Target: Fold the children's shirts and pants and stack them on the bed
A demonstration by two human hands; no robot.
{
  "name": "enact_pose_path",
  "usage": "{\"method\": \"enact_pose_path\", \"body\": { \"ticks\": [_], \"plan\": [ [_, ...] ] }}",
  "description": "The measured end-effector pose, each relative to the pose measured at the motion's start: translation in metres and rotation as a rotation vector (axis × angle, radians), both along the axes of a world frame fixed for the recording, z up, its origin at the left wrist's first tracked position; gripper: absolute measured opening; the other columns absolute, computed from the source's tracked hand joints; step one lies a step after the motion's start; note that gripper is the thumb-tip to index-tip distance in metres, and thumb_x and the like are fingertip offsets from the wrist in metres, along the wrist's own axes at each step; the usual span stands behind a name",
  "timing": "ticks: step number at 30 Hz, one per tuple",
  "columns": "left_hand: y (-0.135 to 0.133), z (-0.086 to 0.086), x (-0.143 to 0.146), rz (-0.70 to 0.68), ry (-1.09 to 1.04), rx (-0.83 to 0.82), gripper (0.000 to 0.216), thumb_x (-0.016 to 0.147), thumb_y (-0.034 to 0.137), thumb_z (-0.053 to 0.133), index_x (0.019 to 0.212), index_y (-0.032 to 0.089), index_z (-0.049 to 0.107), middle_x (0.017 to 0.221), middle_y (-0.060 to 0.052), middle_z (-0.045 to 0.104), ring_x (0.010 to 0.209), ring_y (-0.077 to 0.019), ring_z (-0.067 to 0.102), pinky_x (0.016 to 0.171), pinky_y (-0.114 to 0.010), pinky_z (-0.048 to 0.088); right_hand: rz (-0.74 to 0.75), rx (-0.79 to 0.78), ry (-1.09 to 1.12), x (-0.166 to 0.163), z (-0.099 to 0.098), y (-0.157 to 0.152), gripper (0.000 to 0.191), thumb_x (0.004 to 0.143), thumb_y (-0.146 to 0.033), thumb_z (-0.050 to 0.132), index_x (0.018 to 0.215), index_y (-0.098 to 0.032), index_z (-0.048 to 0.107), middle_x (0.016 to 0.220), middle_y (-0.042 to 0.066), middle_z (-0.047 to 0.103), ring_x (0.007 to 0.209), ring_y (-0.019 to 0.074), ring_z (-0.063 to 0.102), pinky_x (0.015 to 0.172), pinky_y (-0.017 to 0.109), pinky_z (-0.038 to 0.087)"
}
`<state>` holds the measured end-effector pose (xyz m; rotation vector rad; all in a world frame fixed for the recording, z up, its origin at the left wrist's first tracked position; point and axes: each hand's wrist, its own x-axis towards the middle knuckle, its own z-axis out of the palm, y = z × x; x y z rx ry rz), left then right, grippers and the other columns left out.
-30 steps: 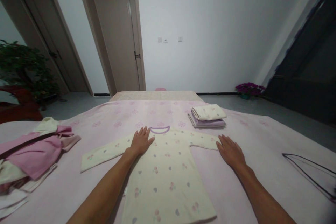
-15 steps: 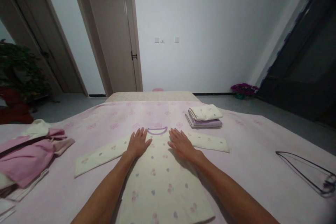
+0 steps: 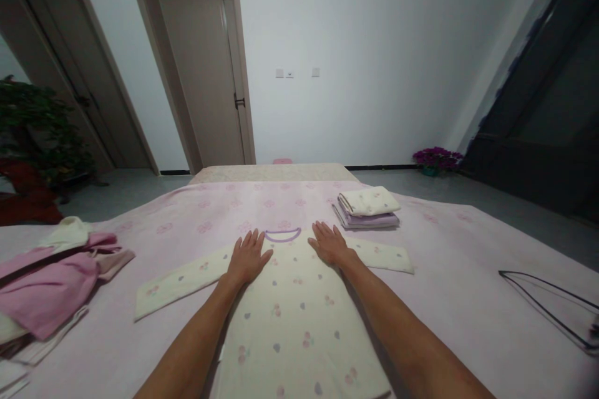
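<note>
A cream long-sleeved top (image 3: 290, 318) with a small cherry and heart print and a purple neckline lies flat before me, its sleeves spread to both sides. My left hand (image 3: 248, 257) rests on its left shoulder, fingers outstretched beside the collar. On the right shoulder lies my right hand (image 3: 331, 244), flat with its fingers a little apart. Neither hand grips the cloth. The lower edge of the top runs partly out of the picture.
Folded clothes (image 3: 367, 207) are stacked beyond the right sleeve. A heap of pink and cream clothes (image 3: 56, 287) lies on the left. A black wire hanger (image 3: 538, 299) is at the right. Everything rests on a pink flowered sheet (image 3: 444, 299).
My right hand has shifted slightly outward and away from me along the shoulder. My left hand stays nearly in place. The view has moved slightly.
</note>
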<state>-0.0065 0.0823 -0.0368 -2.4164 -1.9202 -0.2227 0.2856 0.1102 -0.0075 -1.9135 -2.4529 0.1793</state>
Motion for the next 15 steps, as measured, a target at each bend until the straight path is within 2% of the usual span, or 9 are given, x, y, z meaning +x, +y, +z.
{"method": "enact_pose_path", "body": {
  "ticks": [3,5,8,11,15],
  "plan": [
    [0.0,0.0,0.001,-0.003,-0.001,0.004,0.07,0.1,0.057,0.028,0.157,0.015,0.031,0.164,-0.016,0.026,0.152,-0.0323,0.023,0.12,-0.054,0.02,-0.046,0.074,-0.004,-0.01,0.005,-0.009,0.072,0.102,-0.05,0.022,0.159,-0.007,0.022,0.166,0.017,0.015,0.154,0.0277,0.009,0.122,0.053,0.002],
    [0.0,-0.001,0.001,-0.001,0.0,0.011,0.07,0.101,0.056,0.029,0.157,0.014,0.032,0.163,-0.017,0.027,0.152,-0.0323,0.024,0.12,-0.053,0.02,0.009,0.108,0.029,-0.021,0.003,-0.021,0.072,0.102,-0.051,0.02,0.159,-0.007,0.022,0.166,0.017,0.015,0.154,0.027,0.009,0.123,0.051,0.004],
    [-0.001,-0.001,0.0,-0.003,0.003,0.025,0.067,0.101,0.053,0.029,0.155,0.013,0.035,0.162,-0.017,0.03,0.151,-0.0323,0.025,0.12,-0.052,0.021,0.116,0.077,0.073,-0.03,-0.007,-0.041,0.074,0.102,-0.056,0.017,0.159,-0.009,0.024,0.166,0.015,0.018,0.154,0.0258,0.012,0.123,0.047,0.008],
    [-0.006,0.003,-0.001,-0.007,0.016,0.05,0.06,0.102,0.047,0.032,0.151,0.014,0.042,0.16,-0.016,0.036,0.149,-0.0322,0.03,0.119,-0.051,0.024,0.114,0.082,0.044,-0.019,-0.012,-0.054,0.073,0.102,-0.055,0.02,0.158,-0.009,0.025,0.166,0.015,0.018,0.154,0.0258,0.014,0.123,0.047,0.008],
    [-0.025,0.009,0.005,-0.005,0.033,0.093,0.051,0.102,0.037,0.033,0.143,0.012,0.051,0.155,-0.016,0.044,0.148,-0.0314,0.033,0.121,-0.048,0.022,0.034,0.123,-0.017,0.001,-0.004,-0.062,0.069,0.103,-0.049,0.024,0.156,-0.004,0.03,0.164,0.019,0.023,0.153,0.0282,0.017,0.123,0.05,0.006]
  ]
}}
